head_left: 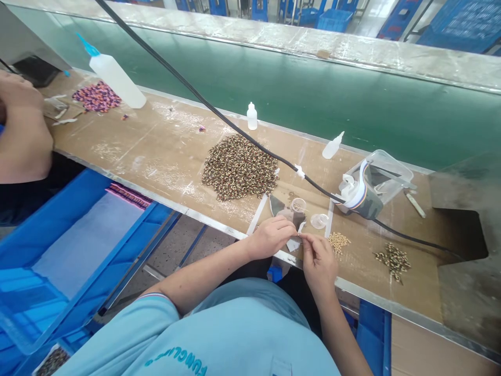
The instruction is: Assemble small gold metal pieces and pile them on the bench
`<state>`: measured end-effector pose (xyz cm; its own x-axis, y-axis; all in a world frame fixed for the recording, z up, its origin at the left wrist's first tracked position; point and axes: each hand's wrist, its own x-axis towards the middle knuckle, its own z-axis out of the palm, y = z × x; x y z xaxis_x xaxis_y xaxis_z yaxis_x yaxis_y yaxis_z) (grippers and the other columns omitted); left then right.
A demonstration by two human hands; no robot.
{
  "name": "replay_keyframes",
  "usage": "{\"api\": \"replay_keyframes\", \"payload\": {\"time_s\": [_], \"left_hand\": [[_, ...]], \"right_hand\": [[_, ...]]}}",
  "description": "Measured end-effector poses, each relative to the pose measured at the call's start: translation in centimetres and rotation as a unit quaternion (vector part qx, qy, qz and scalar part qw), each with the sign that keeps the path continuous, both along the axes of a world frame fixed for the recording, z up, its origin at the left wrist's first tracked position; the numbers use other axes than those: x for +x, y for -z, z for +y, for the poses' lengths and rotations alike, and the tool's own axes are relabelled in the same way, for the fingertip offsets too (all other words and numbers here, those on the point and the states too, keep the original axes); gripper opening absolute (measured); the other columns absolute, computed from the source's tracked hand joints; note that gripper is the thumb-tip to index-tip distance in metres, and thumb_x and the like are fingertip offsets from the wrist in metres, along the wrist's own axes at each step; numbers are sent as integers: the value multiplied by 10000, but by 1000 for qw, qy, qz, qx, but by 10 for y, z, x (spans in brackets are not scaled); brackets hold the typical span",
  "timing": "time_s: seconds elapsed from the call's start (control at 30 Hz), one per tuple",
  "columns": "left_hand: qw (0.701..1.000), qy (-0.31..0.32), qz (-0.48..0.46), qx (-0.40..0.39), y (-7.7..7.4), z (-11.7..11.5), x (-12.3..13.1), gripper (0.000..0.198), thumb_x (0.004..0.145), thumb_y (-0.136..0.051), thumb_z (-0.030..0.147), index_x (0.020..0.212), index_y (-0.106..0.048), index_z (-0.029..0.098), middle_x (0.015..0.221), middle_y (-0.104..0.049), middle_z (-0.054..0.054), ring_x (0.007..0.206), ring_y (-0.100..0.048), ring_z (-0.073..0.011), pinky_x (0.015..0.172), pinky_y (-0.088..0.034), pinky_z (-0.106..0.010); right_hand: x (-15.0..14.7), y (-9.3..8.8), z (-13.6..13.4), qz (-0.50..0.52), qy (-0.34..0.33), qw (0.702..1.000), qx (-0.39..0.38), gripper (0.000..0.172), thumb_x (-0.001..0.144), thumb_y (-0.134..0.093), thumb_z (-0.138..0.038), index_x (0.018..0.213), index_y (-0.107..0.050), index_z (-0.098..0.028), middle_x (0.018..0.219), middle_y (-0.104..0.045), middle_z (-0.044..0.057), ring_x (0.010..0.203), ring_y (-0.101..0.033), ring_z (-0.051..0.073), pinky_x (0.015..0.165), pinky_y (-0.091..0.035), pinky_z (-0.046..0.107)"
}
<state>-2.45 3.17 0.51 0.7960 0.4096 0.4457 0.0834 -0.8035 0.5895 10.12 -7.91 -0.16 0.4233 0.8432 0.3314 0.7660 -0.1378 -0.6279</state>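
Both forearms come in over the near edge of the desk [164, 151], hands close together. The left hand [270, 237] is curled, and the right hand [319, 263] is in a narrow pinch. Together they hold a tiny item [298, 235], too small to identify. Just beyond are small clear plastic cups [298, 205]. To the right lie pale round beads [338, 242], then mottled brown beads [392, 261]. Further left sits a big heap of brown-gold beads [238, 167], with a plastic dropper bottle [252, 117] behind it near the far edge.
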Motion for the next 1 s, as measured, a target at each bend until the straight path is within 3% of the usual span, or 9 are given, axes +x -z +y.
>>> {"api": "replay_keyframes", "payload": {"time_s": [0.2, 0.27, 0.33, 0.4, 0.53, 0.6, 0.67, 0.8, 1.0], "left_hand": [[999, -6, -23, -30, 0, 1, -1, 232, 874, -384, 134, 825, -610, 155, 845, -659, -95, 812, -572, -162, 788, -467, -297], [995, -18, -39, -93, -2, 0, 0, 198, 861, -424, 149, 795, -610, 162, 822, -655, -85, 813, -573, -165, 793, -459, -304], [975, -52, -59, -207, -6, -3, 0, 134, 835, -495, 187, 762, -606, 165, 791, -643, -68, 796, -575, -162, 760, -458, -295], [918, -90, -89, -376, -10, -8, 2, 87, 788, -584, 235, 745, -588, 159, 745, -620, -43, 715, -572, -138, 676, -455, -264], [700, -79, -150, -694, -17, -19, 6, 290, 643, -752, 303, 740, -535, 137, 613, -580, 16, 506, -502, -64, 544, -404, -209], [615, -60, -172, -767, -18, -23, 8, 370, 560, -814, 286, 728, -524, 128, 600, -592, 16, 513, -521, -60, 542, -393, -194], [568, -49, -180, -802, -18, -25, 9, 391, 518, -841, 247, 715, -528, 119, 621, -612, 6, 555, -554, -63, 555, -396, -182], [536, -40, -172, -825, -17, -29, 10, 358, 523, -842, 211, 700, -547, 110, 646, -626, 7, 572, -573, -57, 572, -418, -178], [567, -68, -178, -801, -15, -35, 12, 382, 498, -853, 251, 710, -570, 107, 630, -643, 8, 568, -603, -66, 623, -463, -192]], "right_hand": [[-1, -1, 1, 1, 12, 1000, -20, 304, 924, -380, -343, 895, -663, -234, 865, -636, 27, 773, -577, 133, 645, -416, 244], [-1, -1, 1, 2, 12, 1000, -22, 301, 921, -381, -345, 897, -661, -236, 870, -633, 29, 773, -575, 135, 635, -415, 246], [-1, 0, 1, 9, 11, 1000, -13, 290, 914, -391, -344, 893, -658, -233, 856, -629, 33, 763, -573, 138, 630, -421, 249], [-1, 0, 0, 21, 11, 1000, 2, 260, 895, -427, -350, 893, -653, -221, 834, -623, 34, 686, -553, 127, 609, -429, 250], [-2, -2, -4, 57, 23, 997, 46, 214, 842, -531, -339, 958, -627, -186, 846, -595, 31, 492, -429, 69, 502, -411, 233], [-4, -6, -7, 67, 31, 994, 75, 187, 832, -552, -309, 946, -620, -178, 822, -583, 20, 484, -415, 60, 502, -407, 229], [-6, -13, -8, 67, 29, 993, 94, 153, 830, -557, -290, 908, -621, -175, 796, -583, 11, 495, -422, 60, 530, -414, 235], [-12, -24, -7, 58, 22, 994, 92, 150, 826, -566, -300, 871, -641, -178, 790, -608, 17, 503, -439, 68, 548, -428, 247], [-13, -19, -8, 22, 35, 995, 95, 113, 834, -567, -246, 862, -663, -193, 806, -644, 32, 645, -573, 104, 573, -471, 229]]}}
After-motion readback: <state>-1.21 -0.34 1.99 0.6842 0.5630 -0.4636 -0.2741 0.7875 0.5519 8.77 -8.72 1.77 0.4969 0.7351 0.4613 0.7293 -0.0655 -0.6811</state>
